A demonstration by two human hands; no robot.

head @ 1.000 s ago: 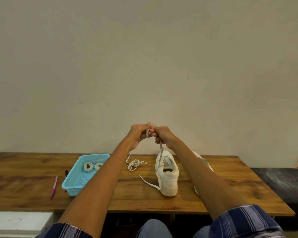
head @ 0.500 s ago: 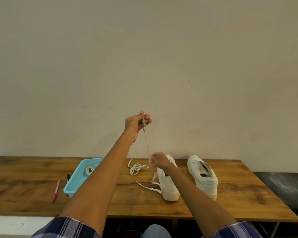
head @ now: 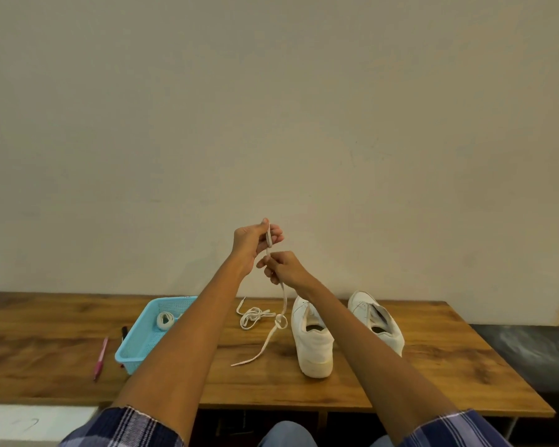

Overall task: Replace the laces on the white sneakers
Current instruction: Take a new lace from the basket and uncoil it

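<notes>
Two white sneakers stand on the wooden table (head: 433,366): the near one (head: 312,343) with its heel towards me, the other (head: 376,324) to its right. My left hand (head: 255,240) is raised above the table and pinches a loop of a white lace (head: 283,300). Just below it, my right hand (head: 283,269) grips the same lace. The lace hangs down, curls in a small loop and trails across the table left of the near sneaker. A second bundled white lace (head: 254,316) lies behind it.
A light blue basket (head: 149,337) with a coiled lace (head: 165,319) in it sits at the left. A pink pen (head: 100,359) and a dark pen (head: 124,333) lie left of the basket. A dark bench (head: 530,353) adjoins the table's right end.
My right hand has risen from the near sneaker to just under my left hand, sliding up the lace. The lace now hangs free of the shoe, its tail on the table.
</notes>
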